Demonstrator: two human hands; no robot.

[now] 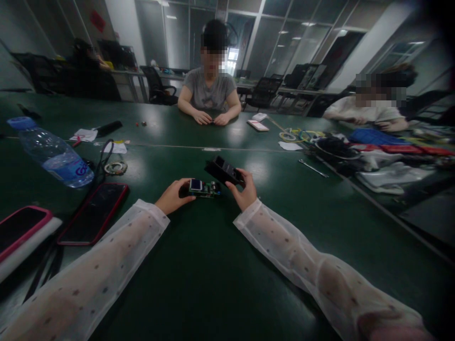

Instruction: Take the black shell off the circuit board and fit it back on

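My left hand [175, 195] grips a small green circuit board [206, 190] by its left end. A little square screen [195, 184] sits on that board, facing up. In my right hand [245, 190] is a black plastic case [224, 170], held tilted by its right end between thumb and fingers. The case has a rectangular opening near its upper left end. It is a short way above and to the right of the board, and the two are apart. Both are held over the green table [199, 265].
To the left are a water bottle [60, 156], a red-edged phone [94, 213], a pink-edged phone [23, 229] and a bracelet [115, 168]. A wrench [313, 168] and a cable pile [334, 147] lie right. Opposite sits a person [209, 90]; another [366, 111] is at far right.
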